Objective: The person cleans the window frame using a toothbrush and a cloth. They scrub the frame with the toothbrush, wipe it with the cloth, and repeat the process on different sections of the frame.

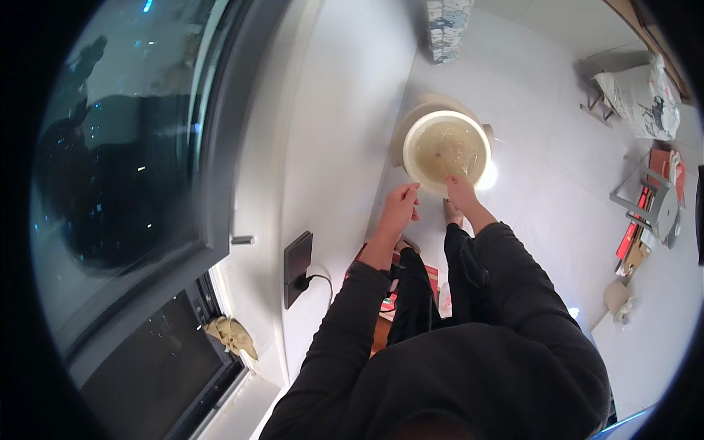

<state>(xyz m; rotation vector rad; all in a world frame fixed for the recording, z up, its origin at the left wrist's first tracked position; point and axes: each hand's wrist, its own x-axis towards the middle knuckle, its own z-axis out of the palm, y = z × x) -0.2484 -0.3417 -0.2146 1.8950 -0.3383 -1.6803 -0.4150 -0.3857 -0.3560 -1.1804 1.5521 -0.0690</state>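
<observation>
A round cream bucket [408,157] of cloudy, yellowish water [445,146] stands on the floor before me. My right hand [461,192] is at its near rim, the bent fingertips over the water's edge. Whether those fingers pinch something is too small to tell. Just outside the near left rim is my left hand [400,204], loosely curled with its fingers apart and nothing seen in it. Bubbles or glints show on the water, and a small dark spot [438,155] lies near the middle. My bare feet [453,213] are close to the bucket, partly hidden by my hands and dark trousers.
A wall with a dark outlet panel [298,269] and plugged-in cord runs along the left, beside an open window sash [220,165]. A cloth [234,334] lies on the sill. A grey stool [663,206] and a white bag [638,99] are right. Red boxes [432,275] sit by my legs.
</observation>
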